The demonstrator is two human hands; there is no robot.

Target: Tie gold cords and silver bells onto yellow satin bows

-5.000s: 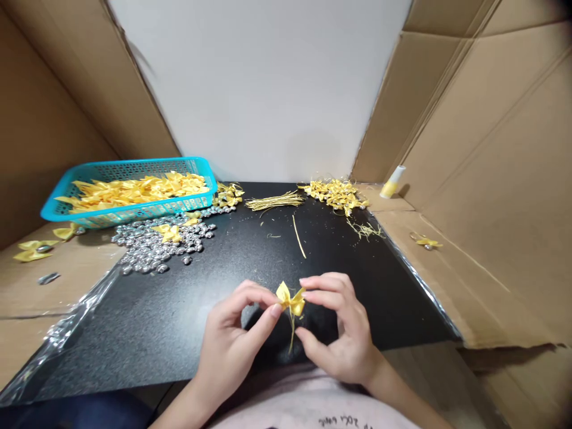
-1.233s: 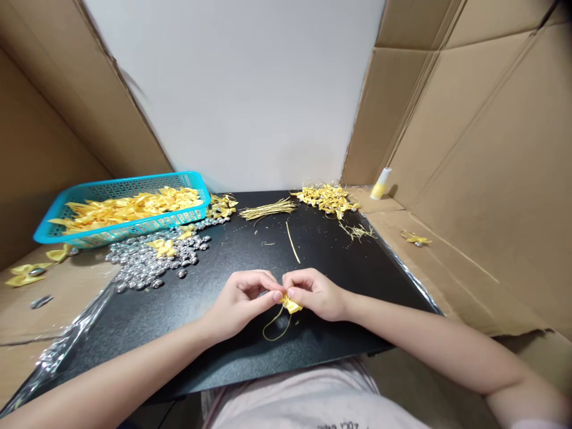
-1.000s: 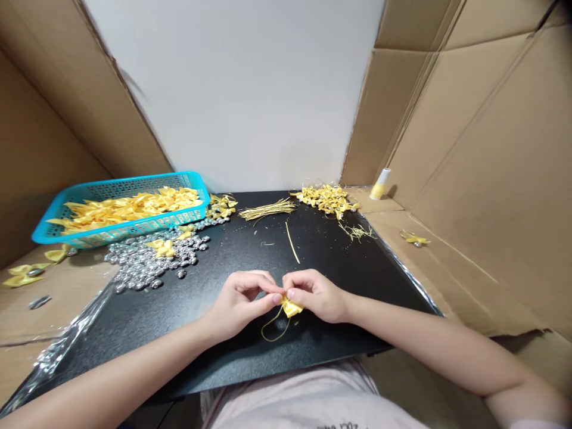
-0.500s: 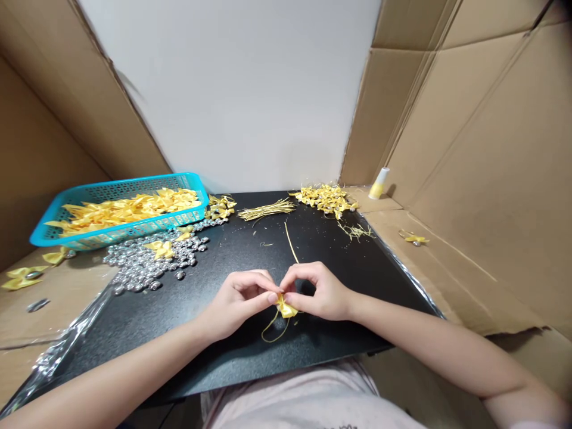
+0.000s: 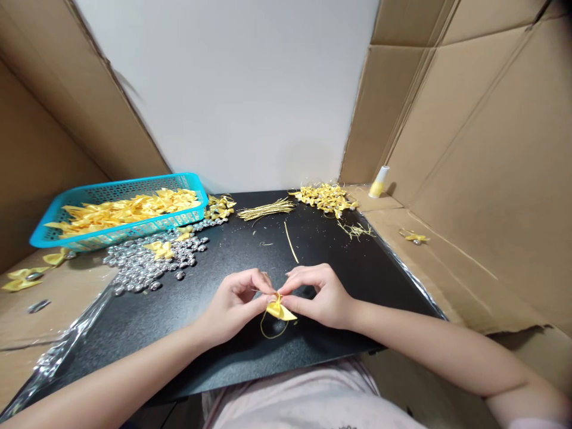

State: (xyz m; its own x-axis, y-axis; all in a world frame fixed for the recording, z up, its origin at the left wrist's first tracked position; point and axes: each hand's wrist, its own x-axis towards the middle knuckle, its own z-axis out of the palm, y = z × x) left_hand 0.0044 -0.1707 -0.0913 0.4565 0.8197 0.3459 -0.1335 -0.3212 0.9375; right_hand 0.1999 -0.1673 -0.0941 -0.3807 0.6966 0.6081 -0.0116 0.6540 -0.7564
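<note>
Near the front of the black table (image 5: pixel 214 351), both my hands meet over a yellow ribbon bow (image 5: pixel 280 311). My left hand (image 5: pixel 239 301) pinches the bow's knot from the left between thumb and forefinger. From the right, my right hand (image 5: pixel 319 295) pinches at the same spot, its fingertips almost touching the left ones. A thin yellow cord (image 5: pixel 267 335) loops down below the bow. The fingers hide the middle of the bow. Beyond my hands lies a single loose yellow cord (image 5: pixel 291 242).
On the left, a turquoise basket (image 5: pixel 42 235) holds many yellow bows, with silver beads (image 5: pixel 147 268) heaped before it. At the back lie a cord bundle (image 5: pixel 267 209) and a pile of beaded bows (image 5: pixel 326 198). Cord scraps (image 5: pixel 356 230) and a cone-shaped spool (image 5: pixel 379 182) are at right. Cardboard walls flank the table.
The bow has turned in my fingers, so one ribbon tail now points right and more of it shows. The cord loop has shifted slightly. My hands have barely moved.
</note>
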